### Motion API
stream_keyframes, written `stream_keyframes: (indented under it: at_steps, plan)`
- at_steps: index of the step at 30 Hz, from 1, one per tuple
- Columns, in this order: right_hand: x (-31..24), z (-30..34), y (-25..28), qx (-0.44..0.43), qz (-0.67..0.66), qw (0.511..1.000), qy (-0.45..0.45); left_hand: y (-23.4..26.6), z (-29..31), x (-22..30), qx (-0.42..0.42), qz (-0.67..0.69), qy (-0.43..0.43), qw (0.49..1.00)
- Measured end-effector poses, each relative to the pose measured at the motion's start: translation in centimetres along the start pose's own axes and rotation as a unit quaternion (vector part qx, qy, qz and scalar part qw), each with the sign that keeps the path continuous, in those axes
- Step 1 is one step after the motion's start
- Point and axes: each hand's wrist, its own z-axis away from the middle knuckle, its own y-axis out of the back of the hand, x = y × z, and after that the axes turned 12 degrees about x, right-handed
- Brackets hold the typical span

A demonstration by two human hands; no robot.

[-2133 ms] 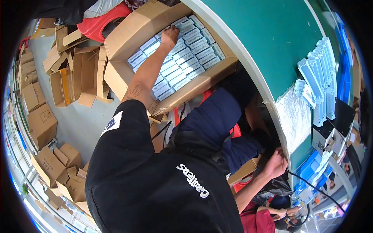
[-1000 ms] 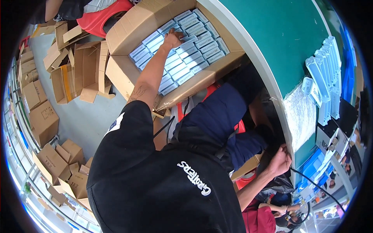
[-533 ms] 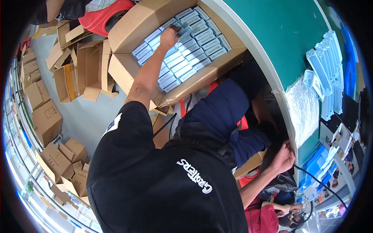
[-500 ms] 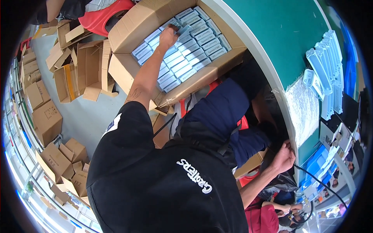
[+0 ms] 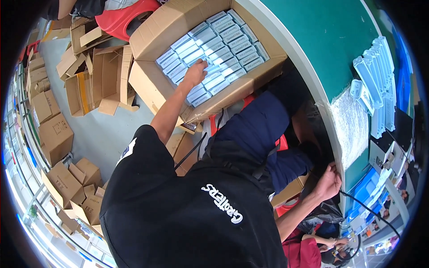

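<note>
- Nearest, low right — right hand point(image 5: 328, 182) grips the green table point(image 5: 330, 40) at its edge, fingers curled.
- Further up — left hand point(image 5: 195, 73) reaches into the cardboard box point(image 5: 147, 85) on the floor, fingertips pinching one of the small boxes point(image 5: 210, 49); exact grip can't tell.
- Beyond, left — empty cartons point(image 5: 56, 134).

An open brown cardboard carton point(image 5: 152, 85) stands on the floor beside the green table. It is packed with rows of small, flat, pale blue-grey boxes point(image 5: 223, 44), each carrying a white label. Flattened and empty brown cartons point(image 5: 89, 76) lie heaped to its left. Closed brown cartons point(image 5: 56, 134) stand along the left edge, and more point(image 5: 73, 187) are stacked lower down. A stack of light blue plastic trays point(image 5: 375, 76) rests on the table at right.
</note>
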Motion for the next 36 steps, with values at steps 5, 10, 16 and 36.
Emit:
stream_keyframes:
  at_steps: [5, 10, 16, 36]
  plan:
    - [0.0, 0.1, -0.2, -0.001, 0.009, 1.000, 0.001, -0.9, 0.7, 0.1, 0.051, -0.048, 0.008, 0.998]
    - [0.3, 0.2, -0.4, 0.002, 0.006, 1.000, 0.007, -0.6, 0.6, 0.5, 0.103, -0.062, 0.000, 0.993]
    - [0.2, 0.1, 0.0, 0.000, -0.002, 1.000, 0.005, -1.0, 1.1, 1.9, 0.018, 0.068, 0.074, 0.995]
    - [-0.1, -0.2, 0.6, -0.028, 0.001, 1.000, 0.001, -1.2, 0.3, 1.7, 0.045, -0.083, 0.099, 0.991]
